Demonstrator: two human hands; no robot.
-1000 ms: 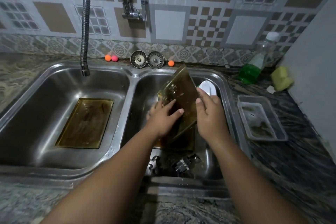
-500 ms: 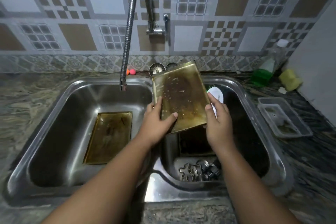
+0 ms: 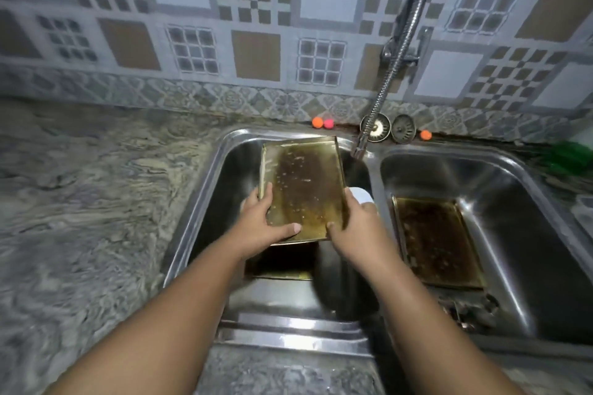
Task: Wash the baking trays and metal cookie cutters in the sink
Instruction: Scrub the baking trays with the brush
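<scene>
A greasy golden baking tray is held tilted over the left basin of the steel double sink. My left hand grips its lower left edge, thumb across the inside. My right hand grips the lower right edge, and a white object shows just behind its fingers. A second tray lies flat on the left basin floor, mostly hidden under the held one. A third dirty tray lies in the right basin. Metal cookie cutters sit blurred at that basin's front.
The flexible faucet hangs with its spout beside the held tray's upper right corner. Two sink strainers and small orange and pink balls stand along the back ledge. Marbled counter stretches left; a blurred green bottle lies far right.
Both hands lifted the tray out of the right basin and carried it left over the left basin. The view swung left with it.
</scene>
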